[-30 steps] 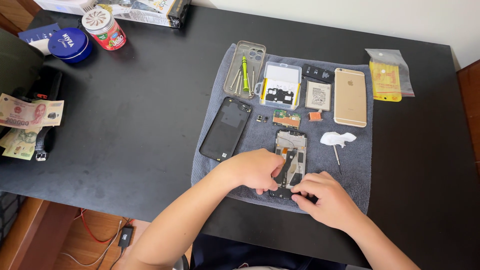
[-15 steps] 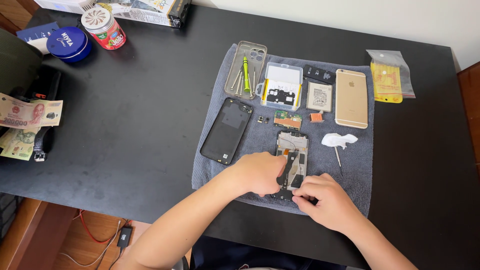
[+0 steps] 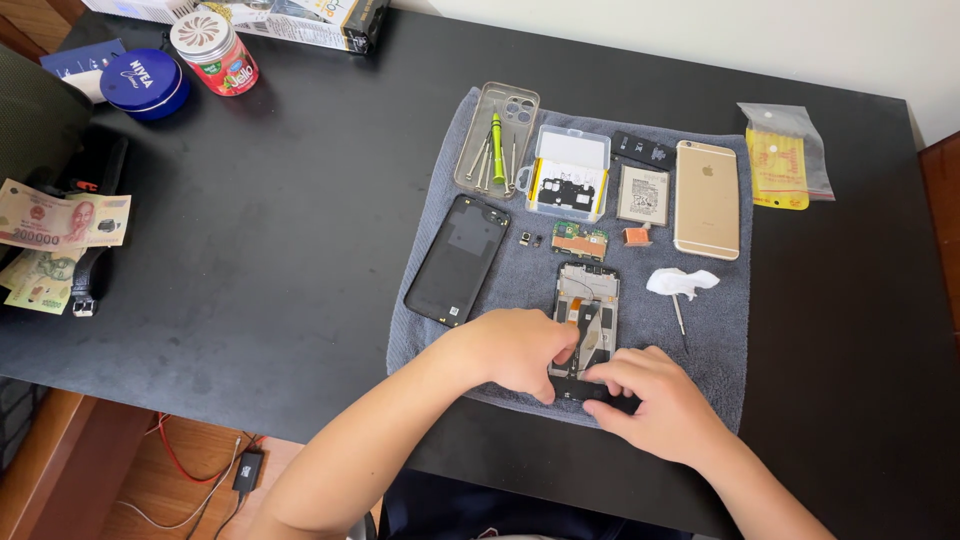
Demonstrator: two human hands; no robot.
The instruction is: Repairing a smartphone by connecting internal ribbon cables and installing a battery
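Black tabletop (image 3: 300,250) carries a grey cloth (image 3: 720,330) that keeps loose parts together. We see the opened phone frame (image 3: 588,300) at its near edge, long axis running away from us. Left hand (image 3: 515,350) pinches its side; right hand (image 3: 650,400) presses fingertips on its bottom end, steadying it.

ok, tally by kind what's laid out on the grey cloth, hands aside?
Phone bodies and shells: 4 (opened phone frame under left hand and right hand, black back cover, gold phone, clear case holding tools)
Clear plastic parts box: 1
Flat grey battery: 1
Green circuit board: 1
Total: 7
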